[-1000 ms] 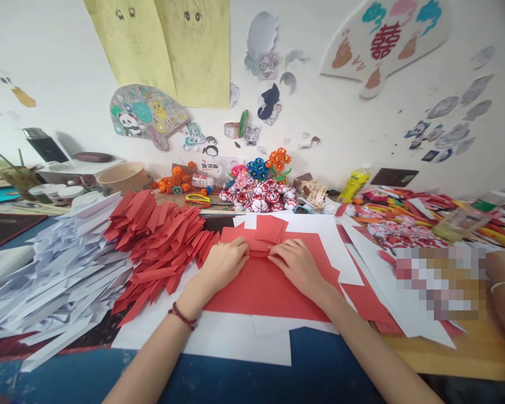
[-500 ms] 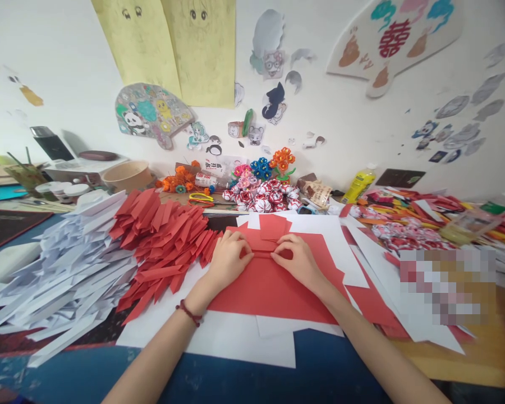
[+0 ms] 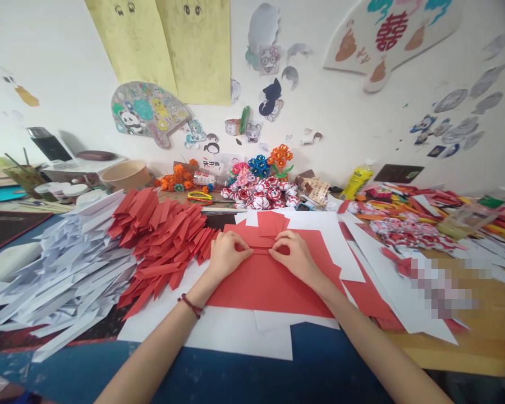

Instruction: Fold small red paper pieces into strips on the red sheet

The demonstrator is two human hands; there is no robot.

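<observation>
A narrow folded red paper strip (image 3: 261, 251) stretches between my two hands, low over a large red paper sheet (image 3: 273, 286). My left hand (image 3: 228, 255) pinches its left end between thumb and fingertips. At the right end, my right hand (image 3: 294, 255) has thumb and fingers closed in the same way. Smaller red paper pieces (image 3: 273, 223) lie just beyond the hands. White paper sheets (image 3: 239, 336) show from under the red sheet. Left of my left hand is a heap of folded red strips (image 3: 160, 241).
Folded white strips (image 3: 71, 269) are piled at the far left. Along the wall stand red-and-white paper flowers (image 3: 263, 193), yellow-handled scissors (image 3: 200, 196), a tan bowl (image 3: 126, 175) and a yellow bottle (image 3: 357, 179). Paper scraps (image 3: 425, 199) crowd the right side.
Both hands stay at the ends of the red strip, with almost no movement. The whole view has shifted slightly.
</observation>
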